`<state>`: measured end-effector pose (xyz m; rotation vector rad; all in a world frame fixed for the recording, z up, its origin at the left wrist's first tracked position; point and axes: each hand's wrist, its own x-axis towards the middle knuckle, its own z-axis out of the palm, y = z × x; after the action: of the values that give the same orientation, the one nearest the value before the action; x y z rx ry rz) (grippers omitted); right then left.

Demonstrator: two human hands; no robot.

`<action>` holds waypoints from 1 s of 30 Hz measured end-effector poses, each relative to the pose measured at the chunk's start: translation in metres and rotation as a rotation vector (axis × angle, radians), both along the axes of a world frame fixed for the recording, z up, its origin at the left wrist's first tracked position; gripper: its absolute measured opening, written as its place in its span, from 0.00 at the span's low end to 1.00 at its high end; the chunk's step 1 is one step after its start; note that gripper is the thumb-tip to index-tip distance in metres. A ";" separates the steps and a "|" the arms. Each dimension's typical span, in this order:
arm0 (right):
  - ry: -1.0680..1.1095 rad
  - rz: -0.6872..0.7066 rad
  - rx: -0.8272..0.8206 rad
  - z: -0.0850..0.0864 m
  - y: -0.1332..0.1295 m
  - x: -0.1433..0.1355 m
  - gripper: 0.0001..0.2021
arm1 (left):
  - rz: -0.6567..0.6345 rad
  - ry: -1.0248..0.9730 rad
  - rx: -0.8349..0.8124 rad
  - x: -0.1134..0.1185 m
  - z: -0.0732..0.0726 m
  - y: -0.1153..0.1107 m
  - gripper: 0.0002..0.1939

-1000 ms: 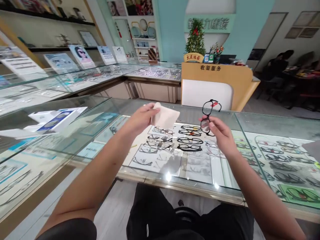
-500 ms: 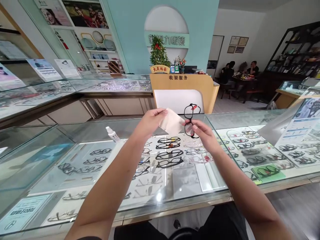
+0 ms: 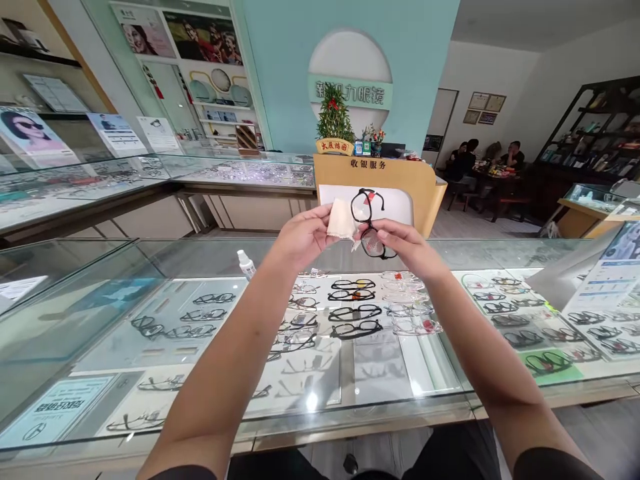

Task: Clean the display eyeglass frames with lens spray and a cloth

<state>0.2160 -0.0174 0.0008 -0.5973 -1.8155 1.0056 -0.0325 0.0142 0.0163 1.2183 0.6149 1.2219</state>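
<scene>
My left hand (image 3: 306, 235) pinches a pale cream cleaning cloth (image 3: 343, 219), which hangs bunched from the fingertips. Just right of the cloth, my right hand (image 3: 407, 247) grips a pair of black-framed eyeglasses (image 3: 361, 205) near the bridge. The glasses are turned on end, one lens above the other, with a red mark on the upper lens. The cloth lies close beside the frame; whether it touches a lens I cannot tell. Both hands are held above the glass display case. A white spray bottle (image 3: 245, 264) stands on the glass, left of my left forearm.
Below my arms, the glass display case (image 3: 280, 417) holds rows of eyeglasses, among them several black frames (image 3: 356, 311). A leaning printed stand (image 3: 607, 267) is at the right. Beyond are a wooden cash counter (image 3: 425, 193) and people seated at a table (image 3: 483, 167).
The cloth was spread flat and now hangs bunched, closer to the glasses. Both hands have come up slightly, and the glasses have tilted. My view has shifted left and up.
</scene>
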 end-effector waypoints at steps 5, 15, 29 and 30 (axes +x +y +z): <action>-0.053 0.062 0.006 0.004 0.005 0.001 0.17 | -0.013 -0.046 0.046 -0.006 0.000 0.003 0.24; -0.005 0.060 -0.037 -0.008 0.008 -0.001 0.15 | 0.079 -0.085 0.095 0.002 -0.010 0.004 0.26; 0.117 0.228 -0.183 -0.017 0.012 -0.012 0.17 | 0.089 -0.180 0.106 0.033 -0.014 -0.011 0.30; 0.130 0.231 -0.199 -0.018 0.012 -0.012 0.17 | 0.079 -0.175 0.111 0.034 -0.013 -0.012 0.30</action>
<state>0.2040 -0.0054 -0.0172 -0.4352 -1.7080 1.3607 0.0018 0.0024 0.0032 1.1726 0.4749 1.4276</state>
